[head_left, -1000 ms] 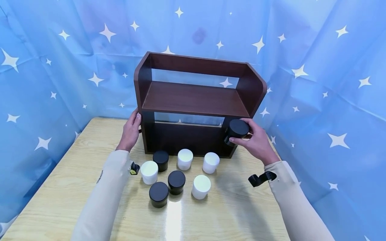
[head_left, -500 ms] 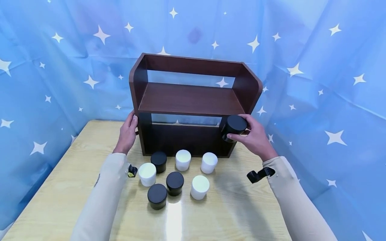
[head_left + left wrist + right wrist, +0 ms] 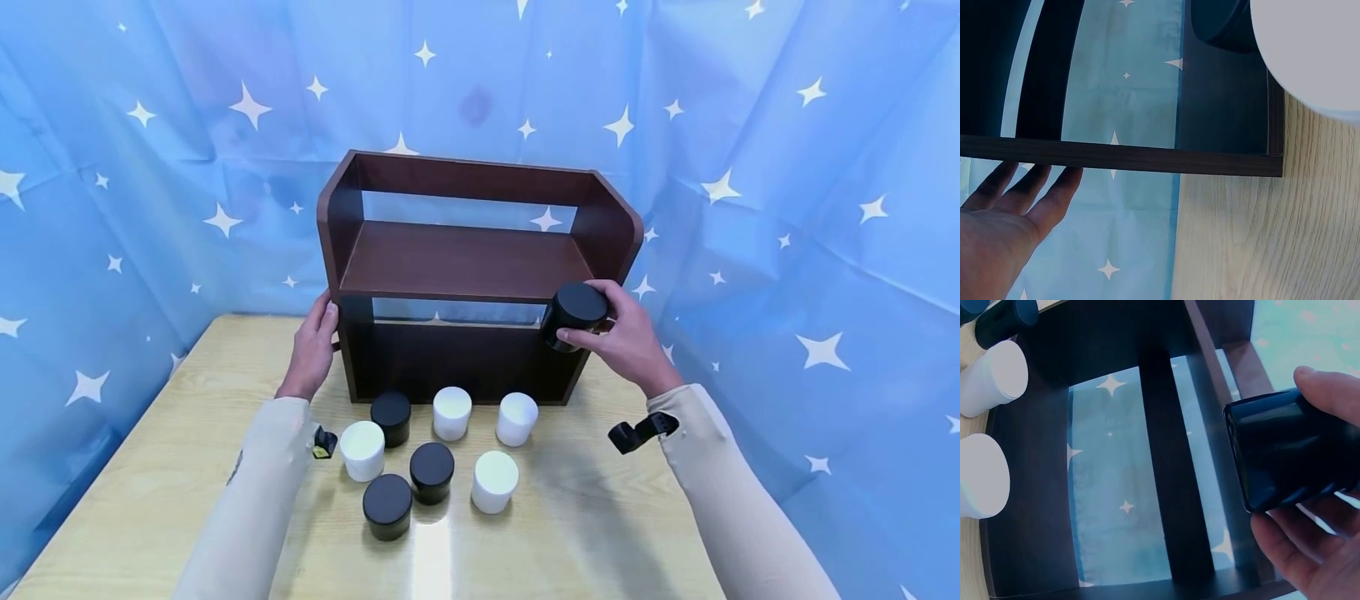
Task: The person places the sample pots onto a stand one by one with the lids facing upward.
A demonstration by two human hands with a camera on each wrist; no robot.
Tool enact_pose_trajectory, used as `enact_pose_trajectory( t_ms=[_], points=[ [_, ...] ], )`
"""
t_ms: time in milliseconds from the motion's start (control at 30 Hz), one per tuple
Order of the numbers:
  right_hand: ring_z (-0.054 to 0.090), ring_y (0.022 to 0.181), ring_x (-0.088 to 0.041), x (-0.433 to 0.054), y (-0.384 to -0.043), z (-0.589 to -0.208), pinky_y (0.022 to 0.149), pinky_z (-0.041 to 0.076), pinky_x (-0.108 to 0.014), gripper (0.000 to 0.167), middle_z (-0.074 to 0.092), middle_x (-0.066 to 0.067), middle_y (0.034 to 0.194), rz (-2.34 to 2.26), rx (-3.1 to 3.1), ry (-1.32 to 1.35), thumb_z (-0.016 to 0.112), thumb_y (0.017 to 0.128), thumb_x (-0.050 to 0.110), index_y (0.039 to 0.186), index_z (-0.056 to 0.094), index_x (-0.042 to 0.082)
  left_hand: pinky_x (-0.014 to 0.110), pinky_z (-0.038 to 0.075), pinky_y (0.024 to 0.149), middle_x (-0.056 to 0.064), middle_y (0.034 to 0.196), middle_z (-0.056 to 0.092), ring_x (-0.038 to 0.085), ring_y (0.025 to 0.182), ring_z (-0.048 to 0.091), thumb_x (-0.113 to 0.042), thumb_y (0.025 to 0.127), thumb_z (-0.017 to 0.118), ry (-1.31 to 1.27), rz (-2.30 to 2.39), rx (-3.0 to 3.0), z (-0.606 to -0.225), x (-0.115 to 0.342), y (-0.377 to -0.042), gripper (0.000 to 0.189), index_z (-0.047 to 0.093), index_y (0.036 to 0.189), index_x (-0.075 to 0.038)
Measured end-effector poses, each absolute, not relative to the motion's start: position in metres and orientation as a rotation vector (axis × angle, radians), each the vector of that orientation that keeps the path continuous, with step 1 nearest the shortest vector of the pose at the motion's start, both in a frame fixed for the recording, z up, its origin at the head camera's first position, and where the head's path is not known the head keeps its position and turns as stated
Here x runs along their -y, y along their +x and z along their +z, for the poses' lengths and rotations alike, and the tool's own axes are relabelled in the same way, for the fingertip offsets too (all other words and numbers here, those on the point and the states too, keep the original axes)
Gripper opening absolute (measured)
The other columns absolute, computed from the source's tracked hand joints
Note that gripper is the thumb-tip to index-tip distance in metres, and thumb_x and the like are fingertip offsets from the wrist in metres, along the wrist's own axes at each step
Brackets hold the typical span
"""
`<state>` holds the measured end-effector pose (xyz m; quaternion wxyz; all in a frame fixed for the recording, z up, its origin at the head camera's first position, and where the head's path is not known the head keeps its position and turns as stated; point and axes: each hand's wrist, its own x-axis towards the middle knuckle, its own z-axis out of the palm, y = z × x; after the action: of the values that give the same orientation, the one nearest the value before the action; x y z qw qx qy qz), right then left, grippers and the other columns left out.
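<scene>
In the head view my right hand grips a black lidded jar in front of the right end of the dark brown shelf rack. The right wrist view has the thumb and fingers around the sides of this jar, level with the middle board. My left hand is at the rack's left side panel. Its extended fingertips touch the panel's outer face in the left wrist view. Before the rack stand black jars, among them one in the middle, and white jars, one nearest the front.
The rack stands at the back of a light wooden table. A blue star-patterned curtain hangs behind and at both sides. The loose jars cluster between the forearms, close to the rack's lower front edge. Each wrist wears a small black camera mount.
My right hand has raised the black jar a little, up to the middle board's front edge. The left hand stays at the side panel. The head view has shifted slightly.
</scene>
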<state>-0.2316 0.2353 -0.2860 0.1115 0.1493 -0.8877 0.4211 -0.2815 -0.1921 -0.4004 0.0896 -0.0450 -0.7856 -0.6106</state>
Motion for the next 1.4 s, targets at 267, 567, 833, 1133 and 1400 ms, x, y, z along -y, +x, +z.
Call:
enact_pose_trajectory(
  t_ms=[267, 567, 833, 1133, 1400],
  points=[
    [0.058, 0.11, -0.03, -0.231, -0.236, -0.276, 0.093, 0.05, -0.044, 0.066, 0.056, -0.015, 0.132, 1.203, 2.638, 0.423, 0.081, 0.085, 0.026, 0.14, 0.048, 0.012, 0.066, 0.032, 0.118, 0.009, 0.17, 0.019, 0.039, 0.153, 0.027, -0.051, 0.108, 0.023, -0.102, -1.831, 2.361, -0.404, 0.192, -0.272, 0.061, 0.01, 0.163, -0.028],
    [0.056, 0.109, -0.03, -0.224, -0.247, -0.261, 0.09, 0.05, -0.043, 0.064, 0.057, -0.016, 0.132, 1.135, 2.61, 0.414, 0.081, 0.085, 0.027, 0.138, 0.049, 0.009, 0.067, 0.032, 0.117, 0.016, 0.168, 0.02, 0.044, 0.152, 0.028, -0.044, 0.11, 0.023, -0.115, -1.83, 2.356, -0.38, 0.182, -0.253, 0.06, 0.011, 0.163, -0.02],
    [0.052, 0.116, -0.031, -0.216, -0.255, -0.251, 0.095, 0.05, -0.05, 0.067, 0.055, -0.015, 0.136, 1.138, 2.642, 0.321, 0.081, 0.085, 0.031, 0.14, 0.048, 0.011, 0.067, 0.033, 0.117, 0.013, 0.169, 0.02, 0.042, 0.152, 0.027, -0.045, 0.11, 0.024, -0.119, -1.83, 2.326, -0.398, 0.189, -0.272, 0.058, 0.012, 0.163, -0.025],
    [0.05, 0.107, -0.03, -0.21, -0.258, -0.248, 0.089, 0.048, -0.045, 0.07, 0.055, -0.014, 0.133, 1.083, 2.679, 0.239, 0.081, 0.085, 0.035, 0.14, 0.046, 0.011, 0.067, 0.032, 0.118, 0.01, 0.169, 0.02, 0.04, 0.154, 0.026, -0.047, 0.109, 0.024, -0.123, -1.839, 2.327, -0.399, 0.19, -0.274, 0.059, 0.011, 0.163, -0.027],
    [0.052, 0.108, -0.031, -0.206, -0.266, -0.245, 0.091, 0.05, -0.046, 0.072, 0.055, -0.014, 0.135, 1.07, 2.672, 0.191, 0.08, 0.084, 0.039, 0.141, 0.045, 0.011, 0.067, 0.031, 0.118, 0.013, 0.169, 0.02, 0.041, 0.153, 0.026, -0.043, 0.11, 0.025, -0.144, -1.852, 2.321, -0.373, 0.184, -0.255, 0.058, 0.013, 0.163, -0.022]
  ],
)
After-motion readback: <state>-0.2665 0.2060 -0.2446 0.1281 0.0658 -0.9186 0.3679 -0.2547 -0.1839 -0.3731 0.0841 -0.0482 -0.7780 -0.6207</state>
